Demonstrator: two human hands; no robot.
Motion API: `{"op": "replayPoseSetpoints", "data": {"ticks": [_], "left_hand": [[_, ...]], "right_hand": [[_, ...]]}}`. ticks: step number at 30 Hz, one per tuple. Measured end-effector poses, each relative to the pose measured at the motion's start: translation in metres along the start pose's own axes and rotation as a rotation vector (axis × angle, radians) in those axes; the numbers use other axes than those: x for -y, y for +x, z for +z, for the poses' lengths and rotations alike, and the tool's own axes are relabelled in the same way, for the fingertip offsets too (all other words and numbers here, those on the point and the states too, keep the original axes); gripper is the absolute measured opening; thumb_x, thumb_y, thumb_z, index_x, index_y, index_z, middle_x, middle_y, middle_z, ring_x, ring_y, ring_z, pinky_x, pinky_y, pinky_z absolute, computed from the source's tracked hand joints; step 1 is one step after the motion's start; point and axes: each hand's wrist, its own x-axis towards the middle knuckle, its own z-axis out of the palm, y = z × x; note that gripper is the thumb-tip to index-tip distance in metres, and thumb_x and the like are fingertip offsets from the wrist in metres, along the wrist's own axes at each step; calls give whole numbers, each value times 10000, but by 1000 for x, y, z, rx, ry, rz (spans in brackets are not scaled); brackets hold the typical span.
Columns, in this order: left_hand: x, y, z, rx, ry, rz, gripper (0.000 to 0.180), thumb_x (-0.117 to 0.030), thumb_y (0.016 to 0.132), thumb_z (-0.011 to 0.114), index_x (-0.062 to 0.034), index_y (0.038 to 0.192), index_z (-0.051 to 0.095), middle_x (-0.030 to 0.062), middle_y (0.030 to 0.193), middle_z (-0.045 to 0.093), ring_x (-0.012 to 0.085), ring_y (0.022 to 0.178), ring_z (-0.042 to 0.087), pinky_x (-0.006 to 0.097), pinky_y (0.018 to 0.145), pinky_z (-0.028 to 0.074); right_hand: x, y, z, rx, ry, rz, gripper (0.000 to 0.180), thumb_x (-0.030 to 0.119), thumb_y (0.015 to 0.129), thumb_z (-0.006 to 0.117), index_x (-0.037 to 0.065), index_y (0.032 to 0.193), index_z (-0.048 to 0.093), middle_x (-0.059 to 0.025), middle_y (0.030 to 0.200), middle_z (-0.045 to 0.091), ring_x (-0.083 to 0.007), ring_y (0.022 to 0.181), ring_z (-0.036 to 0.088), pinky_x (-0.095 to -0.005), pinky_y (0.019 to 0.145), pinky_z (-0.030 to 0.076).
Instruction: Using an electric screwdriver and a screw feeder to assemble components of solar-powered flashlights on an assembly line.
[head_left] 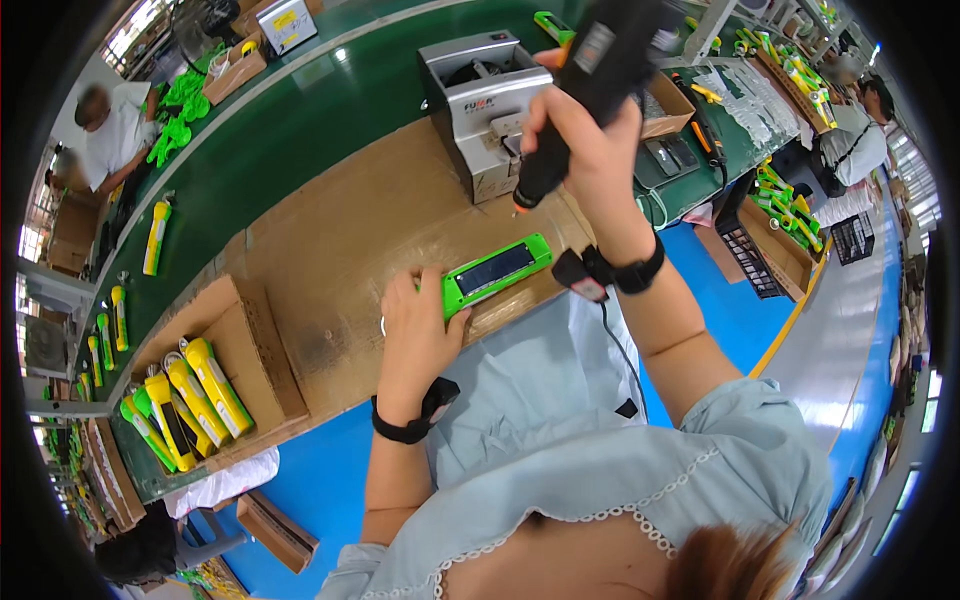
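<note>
A bright green flashlight (530, 249) with a dark flat panel lies on a brown cardboard sheet (330, 230) at the front of the bench. My left hand (418, 315) grips its left end, thumb on the near side and fingers over the far side; that end is hidden under the hand. Raised above the right end, my right hand (590, 145) is wrapped around a black electric screwdriver (610, 60). Its tip points down and left, apart from the flashlight. A grey metal screw feeder (480, 110) stands just beyond, left of the screwdriver.
To the left, an open cardboard box (270, 345) holds several yellow and green flashlights (215, 385). More flashlights (157, 237) lie along the green bench (345, 105). At right are a soldering iron (708, 140) and a black crate (745, 235). Other people (120, 135) sit farther off.
</note>
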Motion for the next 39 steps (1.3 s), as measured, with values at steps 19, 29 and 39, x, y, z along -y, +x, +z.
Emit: {"op": "replayPoseSetpoints", "data": {"ticks": [19,29,39], "left_hand": [[5,-2,5,-111,-3,-34,520,-96,634,756,-17,1073,489,201,1051,481,383,984,480,453,831,395],[7,-6,5,-138,-47,36,538,-84,609,763,-35,1079,507,158,1065,492,338,1012,478,431,863,377],[15,-17,7,-324,-162,296,231,-158,661,760,-109,852,640,12,913,610,232,952,547,400,862,357]], "right_hand": [[-7,-86,48,244,24,160,498,193,859,562,10,1259,328,-104,743,518,-216,630,555,-364,629,493],[-5,-79,35,397,207,240,552,285,812,600,21,1217,335,-74,723,521,-191,595,552,-339,584,476],[-13,-58,18,631,538,152,590,345,785,608,59,1235,354,-38,716,525,-185,577,533,-340,571,461]]}}
